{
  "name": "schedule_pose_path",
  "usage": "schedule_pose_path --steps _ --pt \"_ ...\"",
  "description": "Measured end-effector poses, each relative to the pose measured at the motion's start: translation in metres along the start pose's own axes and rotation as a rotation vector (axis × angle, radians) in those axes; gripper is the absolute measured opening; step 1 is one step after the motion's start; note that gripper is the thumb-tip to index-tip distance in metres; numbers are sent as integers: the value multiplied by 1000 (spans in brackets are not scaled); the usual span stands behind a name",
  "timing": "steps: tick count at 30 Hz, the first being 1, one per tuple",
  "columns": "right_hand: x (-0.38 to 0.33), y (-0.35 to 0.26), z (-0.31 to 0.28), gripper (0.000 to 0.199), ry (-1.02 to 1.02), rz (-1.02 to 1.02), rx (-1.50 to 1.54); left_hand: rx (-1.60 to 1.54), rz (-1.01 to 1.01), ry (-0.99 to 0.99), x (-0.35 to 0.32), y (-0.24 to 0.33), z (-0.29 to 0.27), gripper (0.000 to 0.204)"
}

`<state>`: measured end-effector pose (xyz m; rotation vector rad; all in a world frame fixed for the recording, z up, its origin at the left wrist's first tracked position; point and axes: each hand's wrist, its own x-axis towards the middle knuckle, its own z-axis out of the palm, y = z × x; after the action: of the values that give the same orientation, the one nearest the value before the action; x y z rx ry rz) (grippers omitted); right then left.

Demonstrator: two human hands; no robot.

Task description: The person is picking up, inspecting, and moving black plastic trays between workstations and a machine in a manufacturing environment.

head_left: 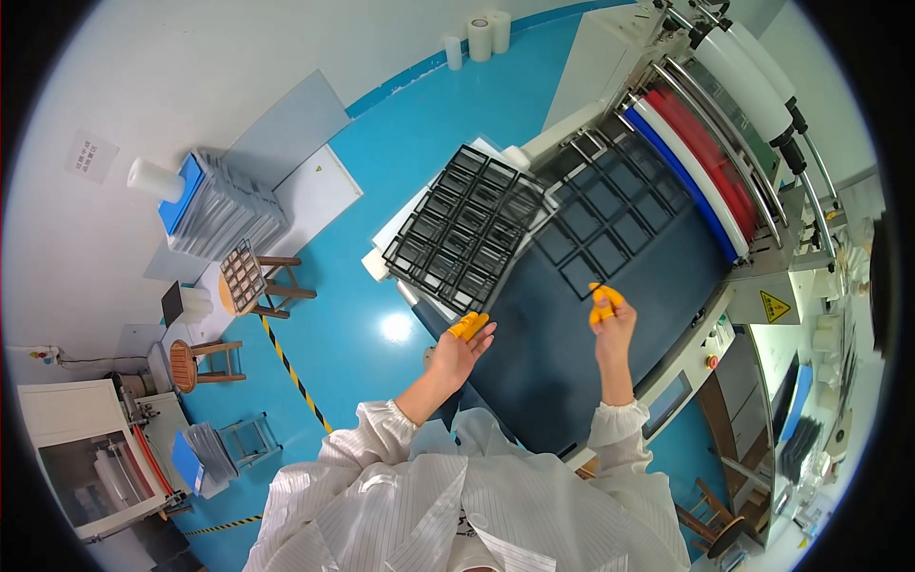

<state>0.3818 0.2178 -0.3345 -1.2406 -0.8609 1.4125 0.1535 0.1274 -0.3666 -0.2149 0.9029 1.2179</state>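
Yellow finger cots cover fingertips on both hands. My right hand (612, 319) pinches the near corner of a black grid frame (610, 221), whose openings show the dark conveyor belt (543, 353) beneath. The frame's far end lies close to the machine's rollers. My left hand (459, 348) has its fingers stretched out and apart, at the near corner of a pile of similar black grid frames (462, 229); whether they touch it I cannot tell. That pile rests on a white board (389, 232) left of the belt.
Blue, white and red rollers (710, 176) cross the belt's far right end. A red button (711, 362) sits on the machine's side. Stools (205, 365) and a tall stack of sheets (229, 214) stand at left. White rolls (479, 40) stand by the far wall.
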Motion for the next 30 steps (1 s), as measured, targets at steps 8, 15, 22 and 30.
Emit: schedule_pose_path --steps 8,15,22,30 --pt "-2 0 -76 23 267 -80 -84 -76 18 31 2 -3 9 28" --pt "17 15 -120 21 308 -32 -118 -182 22 3 2 -8 8 23" --pt "63 45 -112 20 165 102 -78 -254 6 28 7 -13 12 22" --pt "95 63 -79 19 164 165 -153 -273 3 35 11 -16 14 22"
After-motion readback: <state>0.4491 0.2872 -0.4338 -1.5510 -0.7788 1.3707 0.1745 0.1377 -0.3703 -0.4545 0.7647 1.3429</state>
